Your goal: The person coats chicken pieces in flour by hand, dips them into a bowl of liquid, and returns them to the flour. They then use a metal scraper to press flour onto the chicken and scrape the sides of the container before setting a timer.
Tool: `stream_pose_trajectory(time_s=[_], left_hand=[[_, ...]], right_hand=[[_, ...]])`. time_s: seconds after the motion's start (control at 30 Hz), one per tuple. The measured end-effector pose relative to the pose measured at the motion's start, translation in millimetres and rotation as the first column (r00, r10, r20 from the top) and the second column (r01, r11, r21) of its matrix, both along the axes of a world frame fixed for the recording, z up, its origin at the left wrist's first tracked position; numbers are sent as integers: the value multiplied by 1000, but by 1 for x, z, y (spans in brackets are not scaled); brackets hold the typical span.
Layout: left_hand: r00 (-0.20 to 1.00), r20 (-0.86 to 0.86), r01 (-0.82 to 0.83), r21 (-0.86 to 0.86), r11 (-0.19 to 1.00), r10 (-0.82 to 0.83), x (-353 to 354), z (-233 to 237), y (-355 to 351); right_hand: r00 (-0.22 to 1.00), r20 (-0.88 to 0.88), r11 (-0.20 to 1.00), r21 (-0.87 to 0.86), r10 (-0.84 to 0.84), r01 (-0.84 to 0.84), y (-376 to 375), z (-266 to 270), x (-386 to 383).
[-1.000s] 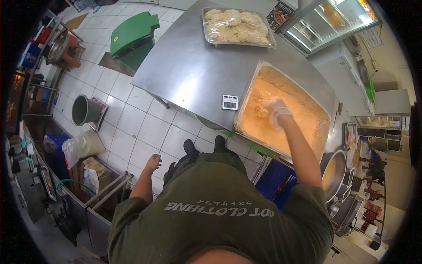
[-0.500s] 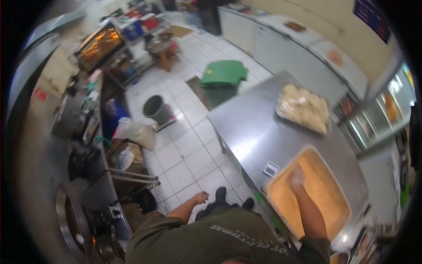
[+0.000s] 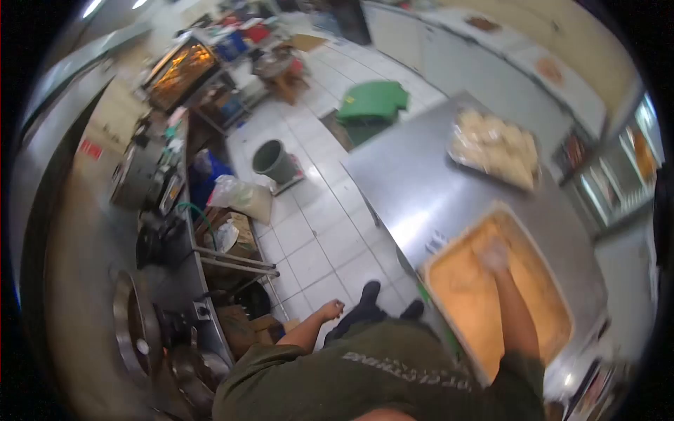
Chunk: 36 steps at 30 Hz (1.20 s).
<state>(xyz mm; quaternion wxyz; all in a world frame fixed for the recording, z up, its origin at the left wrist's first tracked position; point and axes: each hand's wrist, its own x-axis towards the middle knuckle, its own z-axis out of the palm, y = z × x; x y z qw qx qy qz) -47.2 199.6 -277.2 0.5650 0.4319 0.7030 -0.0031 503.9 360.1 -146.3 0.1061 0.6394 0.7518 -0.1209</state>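
Orange powder (image 3: 460,303) fills rectangular tray (image 3: 456,332), set along near edge of steel table (image 3: 393,184) — presumably for short reach. Right hand (image 3: 493,256), in transparent glove, at powder; blur hides whether fingers spread or close. Left hand (image 3: 330,311) hangs beside body, fingers loosely curled, gaps unreadable — perhaps kept clean. Film-wrapped food tray (image 3: 495,149) farther back, apart; tiled floor (image 3: 309,254) beyond table edge offers stepping room.
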Motion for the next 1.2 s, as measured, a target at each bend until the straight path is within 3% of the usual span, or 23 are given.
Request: stream_pose_trajectory(time_s=[0.1, 0.2, 0.27, 0.33, 0.4, 0.47, 0.5, 0.53, 0.57, 0.6, 0.67, 0.73, 0.8, 0.87, 0.9, 0.97, 1.03, 1.1, 1.13, 1.2], left_hand=[[998, 37, -42, -18, 999, 43, 9, -6, -20], [999, 39, -21, 9, 1000, 20, 15, -5, -34], [1000, 16, -17, -12, 1000, 17, 13, -12, -36], [1000, -13, 0, -36, 999, 0, 12, -12, -40], [1000, 8, -24, -91, 996, 25, 4, -19, -37], [999, 47, -19, -144, 989, 26, -7, -37, -29], [951, 212, 232, -2, 973, -226, -30, -66, -22], [982, 182, 76, -91, 993, -59, -29, -58, -15], [968, 237, 105, -96, 990, -80, -36, -61, -7], [982, 191, 19, -23, 1000, -14, -24, -40, 1], [972, 233, 1, -43, 999, 10, -20, -9, 10], [967, 249, -41, -50, 998, 53, -30, -12, 15], [961, 268, -57, -40, 998, 65, -43, -26, 17], [976, 216, -14, -128, 992, 42, -70, -56, 14], [984, 178, 42, -152, 987, -15, -83, -57, 17], [985, 109, 158, -218, 963, -137, -106, -60, 20], [980, 94, 192, -246, 950, -174, -133, -79, 32], [977, 74, 209, -147, 967, -200, -160, -98, 44], [980, 61, 192, -78, 978, -188, -170, -96, 51], [997, 45, 68, 53, 996, -70, -175, -85, 72]], right_hand=[[985, -8, 981, 87, 175, -173, 11, 6, -46], [808, -159, 810, -72, 567, -582, 4, 1, -42], [904, -204, 924, 8, 375, -381, -19, 22, -60], [934, -176, 948, -16, 311, -319, -35, 48, -81], [918, -62, 908, -136, 392, -396, -37, 65, -93], [910, -148, 906, -121, 387, -405, -39, 29, -81], [884, -279, 923, 30, 375, -383, -44, 28, -75], [887, -406, 957, -82, 222, -277, -48, 21, -63], [861, -507, 966, -194, 48, -168, -51, 15, -51], [867, -469, 965, -103, 166, -240, -59, 91, -61], [984, -157, 992, -80, 87, -100, -76, 108, -41], [975, -216, 949, 313, 51, 20, -102, 128, -38], [874, -336, 930, -20, -351, 366, -100, 162, -50], [830, -218, 855, -215, -513, 472, -104, 124, -57], [945, 58, 910, -256, -322, 325, -103, 92, -62], [953, 265, 927, -300, -148, 227, -101, 53, -73], [953, 151, 934, -207, -264, 292, -90, 41, -74], [965, 66, 938, -227, -252, 260, -89, 64, -91], [969, 22, 942, -230, -248, 246, -89, 76, -98], [950, -25, 949, -73, -310, 308, -102, 53, -84]])
